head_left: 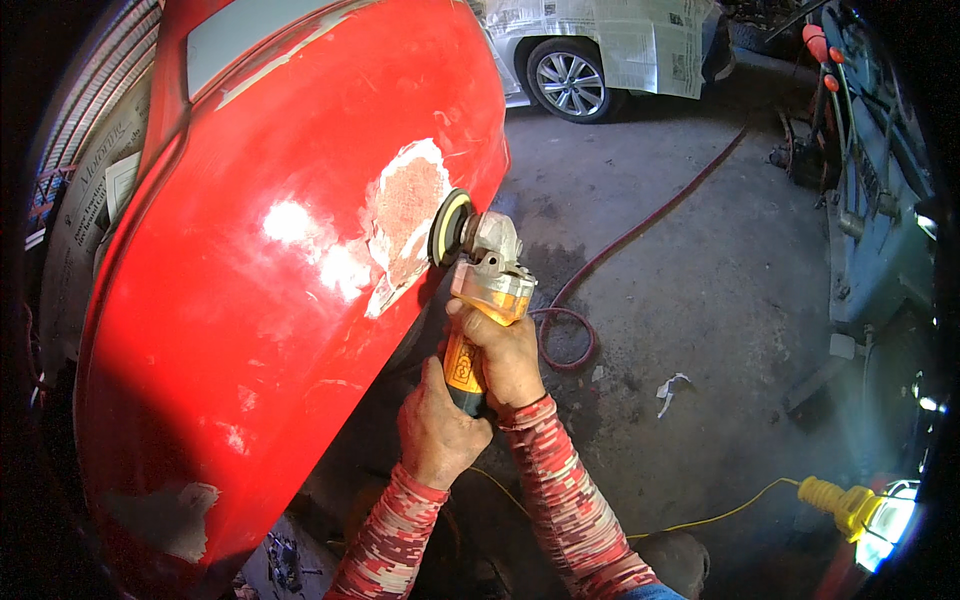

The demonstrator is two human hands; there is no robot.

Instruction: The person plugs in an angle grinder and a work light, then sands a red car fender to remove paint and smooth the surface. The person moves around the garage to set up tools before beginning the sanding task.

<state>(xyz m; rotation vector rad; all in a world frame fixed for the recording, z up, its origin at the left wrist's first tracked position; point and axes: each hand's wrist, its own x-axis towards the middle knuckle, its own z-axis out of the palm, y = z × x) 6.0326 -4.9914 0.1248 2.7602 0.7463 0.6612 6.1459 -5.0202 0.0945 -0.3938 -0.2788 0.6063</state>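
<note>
Concrete workshop floor (700, 260) spreads behind a red car panel (250, 300). Both hands clasp a yellow angle grinder (480, 290): right hand (505, 355) round its body, left hand (435, 425) on the tail at 7 o'clock. Its disc touches the sanded patch (405, 215).

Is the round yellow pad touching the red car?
Yes. The grinder's pad presses edge-on against the red car panel, beside the bare sanded patch.

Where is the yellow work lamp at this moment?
In the head view, the yellow work lamp lies on the concrete floor at the lower right, lit, to the right of the right hand holding the angle grinder.
</note>
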